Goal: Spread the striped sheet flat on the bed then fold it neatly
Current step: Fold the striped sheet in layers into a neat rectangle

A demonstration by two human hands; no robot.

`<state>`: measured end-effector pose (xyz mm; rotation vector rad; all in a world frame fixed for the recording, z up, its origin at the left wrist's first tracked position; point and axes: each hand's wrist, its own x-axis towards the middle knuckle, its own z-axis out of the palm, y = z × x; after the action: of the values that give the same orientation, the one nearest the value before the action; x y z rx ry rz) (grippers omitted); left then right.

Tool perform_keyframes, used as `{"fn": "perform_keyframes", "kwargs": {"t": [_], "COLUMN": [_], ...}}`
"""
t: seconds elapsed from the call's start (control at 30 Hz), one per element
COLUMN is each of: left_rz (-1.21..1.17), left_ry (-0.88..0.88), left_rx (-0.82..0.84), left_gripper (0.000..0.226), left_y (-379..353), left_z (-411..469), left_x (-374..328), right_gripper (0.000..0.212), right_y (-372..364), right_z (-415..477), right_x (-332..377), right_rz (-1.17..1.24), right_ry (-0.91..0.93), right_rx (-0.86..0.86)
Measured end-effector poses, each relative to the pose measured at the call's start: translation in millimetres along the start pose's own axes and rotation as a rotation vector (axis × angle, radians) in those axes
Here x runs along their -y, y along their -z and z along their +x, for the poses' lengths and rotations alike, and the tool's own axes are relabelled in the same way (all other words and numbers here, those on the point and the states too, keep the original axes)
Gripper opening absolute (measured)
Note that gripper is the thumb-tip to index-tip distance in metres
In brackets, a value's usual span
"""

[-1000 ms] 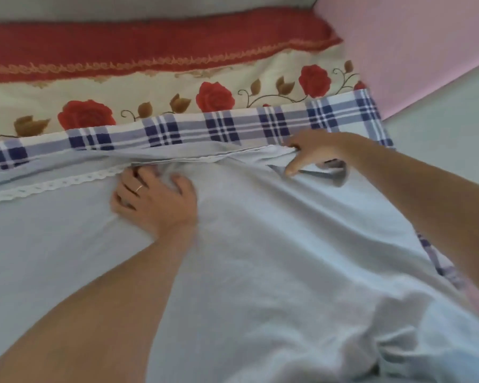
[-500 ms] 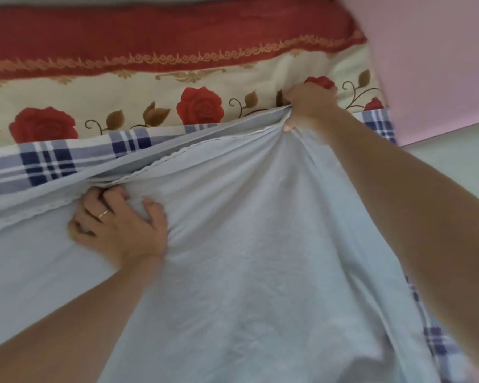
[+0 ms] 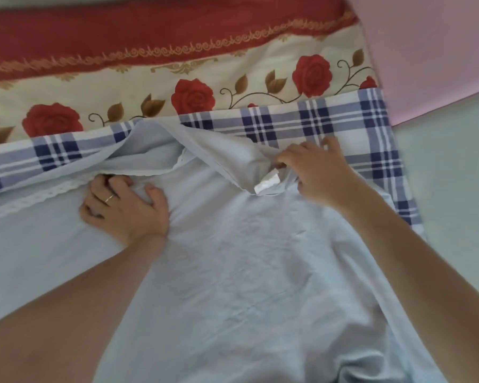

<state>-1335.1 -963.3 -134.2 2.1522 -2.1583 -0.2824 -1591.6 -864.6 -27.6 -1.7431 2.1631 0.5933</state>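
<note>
Pale-blue sheet [image 3: 246,272] (one, atop checked cloth [image 3: 329,120]): left hand [image 3: 125,208] grip bunches it; right hand [image 3: 321,175] grip spread.

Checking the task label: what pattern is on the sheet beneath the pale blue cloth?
The flat fabric sheet is navy-and-white plaid; head view.

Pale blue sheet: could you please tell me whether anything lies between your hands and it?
Nothing visible does. The left hand grips the pale blue sheet near its lace edge; the right hand touches its turned-over flap beside the white tag.
</note>
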Motion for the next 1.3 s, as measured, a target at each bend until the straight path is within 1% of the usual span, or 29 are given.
{"fn": "perform_keyframes", "kwargs": {"t": [0.07,0.13,0.17,0.23,0.3,0.37,0.43,0.47,0.53,0.57,0.6,0.63,0.67,0.7,0.73,0.77,0.8,0.83,0.87,0.9,0.93,1.0,1.03,1.07,1.13,1.17,1.2,1.27,1.3], "left_rz": [0.006,-0.001,-0.003,-0.007,-0.007,-0.005,-0.023,-0.036,-0.049,-0.047,-0.041,-0.04,-0.039,-0.042,-0.044,-0.047,-0.045,-0.04,-0.038,-0.036,-0.039,-0.043,-0.043,-0.045,-0.048,-0.049,-0.052,-0.07,-0.077], "left_ry": [0.004,0.021,0.018,0.01,0.016,0.025,0.017,0.005,0.001,0.01,0.016,0.016,0.011,0.005,0.002,0.007,0.01,0.012,0.015,0.012,0.013,0.013,0.01,0.004,-0.003,-0.005,-0.008,-0.016,-0.013], "left_rx": [0.013,0.027,0.025,0.025,0.045,0.054,0.046,0.034,0.016,0.013,0.013,0.01,0.01,0.007,0.006,0.008,0.017,0.028,0.033,0.034,0.032,0.034,0.038,0.039,0.033,0.025,0.021,0.032,0.038], "left_gripper": [0.038,0.036,0.035,0.035,0.036,0.039,0.04,0.039,0.037,0.036,0.036,0.036,0.036,0.036,0.036,0.036,0.037,0.038,0.039,0.039,0.039,0.039,0.039,0.038,0.037,0.036,0.036,0.036,0.036], "left_y": [0.5,1.1,1.2,1.1,1.3,4.8,5.9,5.8,4.8,4.4,3.9,4.0,3.8,3.3,3.0,2.2,2.3,1.5,1.3,1.4,1.4,1.2,1.4,2.0,2.6,2.1,2.3,3.4,4.3], "left_z": [1.6,0.3,-0.1,-0.7,-1.6,-2.0,-2.7,-2.8,-1.8,-1.2,-0.7,-1.3,-1.6,-1.5,-0.7,-0.3,0.3,0.1,0.7,1.0,1.2,1.3,1.5,1.6,0.5,-0.2,0.1,1.0,1.0], "left_x": [0.4,0.1,0.2,-0.8,-0.5,-0.8,-0.5,-1.8,-2.2,-2.1,-0.2,-1.5,-0.4,-0.2,-0.1,0.1,-0.6,0.3,-0.1,-0.3,0.0,1.2,1.0,0.5,0.9,1.6,2.8,2.6,2.1], "right_gripper": [0.03,0.018,0.019,0.021,0.019,0.032,0.037,0.042,0.06,0.063,0.061,0.06,0.058,0.057,0.057,0.06,0.067,0.073,0.077,0.079,0.078,0.064,0.056,0.049,0.041,0.035,0.026,0.014,0.016], "right_y": [16.2,36.3,45.0,62.3,66.4,59.8,49.1,42.3,32.5,25.4,14.1,1.0,-24.0,-43.7,-57.0,-64.4,-66.8,-63.8,-55.3,-45.8,-36.1,-24.5,-19.0,-14.6,-6.0,-2.8,-1.7,4.6,9.9], "right_z": [11.7,14.7,15.1,19.0,34.1,55.2,72.1,80.6,90.6,89.6,84.5,73.7,61.8,48.3,41.3,42.6,50.8,60.8,71.2,78.2,83.7,89.4,90.3,87.8,76.8,71.0,64.3,48.1,43.1], "right_x": [-13.9,-29.3,-39.2,-64.5,-84.4,-92.8,-90.6,-87.8,-67.7,-48.4,-22.0,5.0,31.4,48.6,48.4,32.4,10.1,-13.7,-38.9,-59.5,-73.0,-79.5,-79.2,-79.2,-82.3,-85.3,-87.4,-88.3,-88.2], "right_rz": [-0.05,0.023,0.027,-0.024,0.006,0.09,0.185,0.241,0.352,0.368,0.376,0.357,0.255,0.102,-0.026,-0.109,-0.149,-0.135,-0.081,-0.004,0.067,0.073,0.065,0.128,0.281,0.301,0.273,0.215,0.212], "right_ry": [0.031,0.001,-0.057,-0.25,-0.444,-0.542,-0.567,-0.611,-0.794,-0.821,-0.723,-0.483,-0.144,0.181,0.367,0.405,0.278,0.05,-0.179,-0.341,-0.418,-0.435,-0.447,-0.473,-0.526,-0.522,-0.503,-0.469,-0.478], "right_rx": [0.017,-0.018,-0.1,-0.28,-0.381,-0.398,-0.437,-0.505,-0.726,-0.83,-0.86,-0.823,-0.742,-0.618,-0.478,-0.344,-0.257,-0.17,-0.146,-0.159,-0.216,-0.377,-0.405,-0.389,-0.26,-0.233,-0.256,-0.4,-0.497]}}
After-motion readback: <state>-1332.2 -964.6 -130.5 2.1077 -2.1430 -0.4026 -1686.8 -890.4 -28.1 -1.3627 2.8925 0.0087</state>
